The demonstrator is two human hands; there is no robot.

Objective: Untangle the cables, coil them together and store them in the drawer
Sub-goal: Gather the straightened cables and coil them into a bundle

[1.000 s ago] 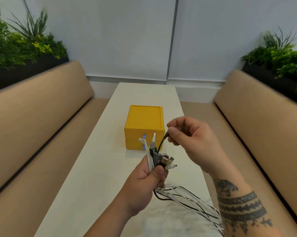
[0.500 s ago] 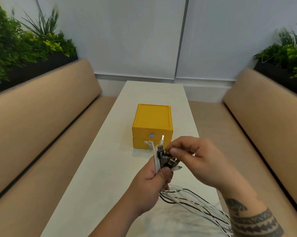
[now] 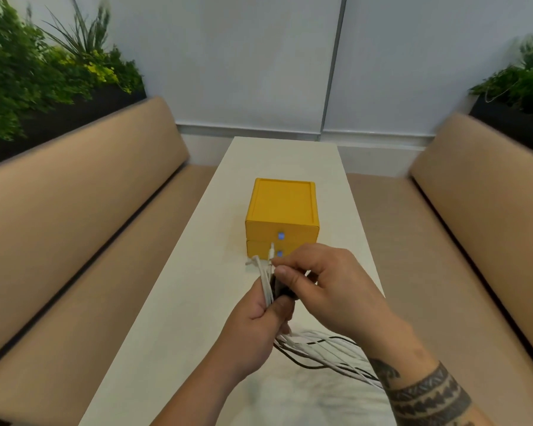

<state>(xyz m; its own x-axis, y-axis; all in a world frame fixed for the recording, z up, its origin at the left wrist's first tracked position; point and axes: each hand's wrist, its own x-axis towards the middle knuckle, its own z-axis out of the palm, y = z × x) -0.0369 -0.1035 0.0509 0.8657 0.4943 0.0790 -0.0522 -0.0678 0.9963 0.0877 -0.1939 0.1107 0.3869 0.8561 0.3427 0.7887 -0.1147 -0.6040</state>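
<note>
both hands meet above the near half of the table, well short of the drawer unit.

head view, sole view available:
- left hand: clenched around the cables just below their plug ends. the fingers are wrapped round the bundle and the thumb is pressed across its front. judged purpose: to keep all the ends level in one fist so the lengths run side by side for coiling.
- right hand: thumb and forefinger pinch at the dark connectors at the top of the same bundle, and the other fingers are loosely curled behind. which single plug is held cannot be told, as the thumb covers it. it appears to be seating or straightening one end against the rest.
- cables: mostly white with a few black. white plug tips stand up out of the left fist. the loose lengths fall from under that fist, pass below the right wrist and leave the frame at lower right. they look roughly parallel. no coil is formed yet.
- drawer unit: yellow, two drawers stacked, each with a small blue knob. both are shut. it sits mid-table, apart from the hands.
- surroundings: tan benches along both sides, planters behind them.

assessment: untangling looks largely complete. coiling and stowing remain, and a drawer must be opened first.
</note>
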